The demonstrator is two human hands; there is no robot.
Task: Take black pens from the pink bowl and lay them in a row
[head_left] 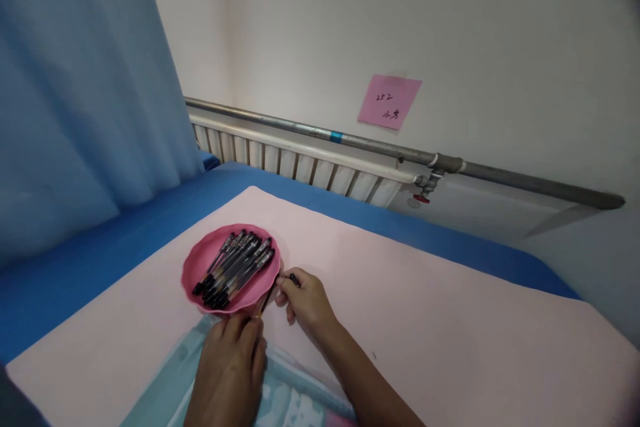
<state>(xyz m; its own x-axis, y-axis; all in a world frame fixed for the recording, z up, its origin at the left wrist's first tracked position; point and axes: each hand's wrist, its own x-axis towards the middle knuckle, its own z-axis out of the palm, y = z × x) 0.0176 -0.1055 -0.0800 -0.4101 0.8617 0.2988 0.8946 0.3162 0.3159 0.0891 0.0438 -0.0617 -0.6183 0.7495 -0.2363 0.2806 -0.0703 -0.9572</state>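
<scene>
A slim dark pen (pixel 267 299) slants between my two hands, just off the right rim of a pink scalloped dish (pixel 193 260). My left hand (pixel 230 360) has its fingers curled at the pen's lower, yellowish end. With its thumb and fingers, my right hand (pixel 307 303) pinches near the upper end. A short black piece (pixel 295 279) like a pen cap sticks out of the right fingers; whether it joins the pen is hidden. Several black-capped clear pens (pixel 237 270) lie side by side in the dish.
A light-blue translucent plastic bag (pixel 167 367) lies under and beside my left hand. Pink sheeting (pixel 425 307) covers the blue surface (pixel 450 253). Behind stand a white radiator (pixel 300 167), a metal pipe (pixel 385 148) and a red valve (pixel 421 199). A blue curtain (pixel 90 80) hangs left.
</scene>
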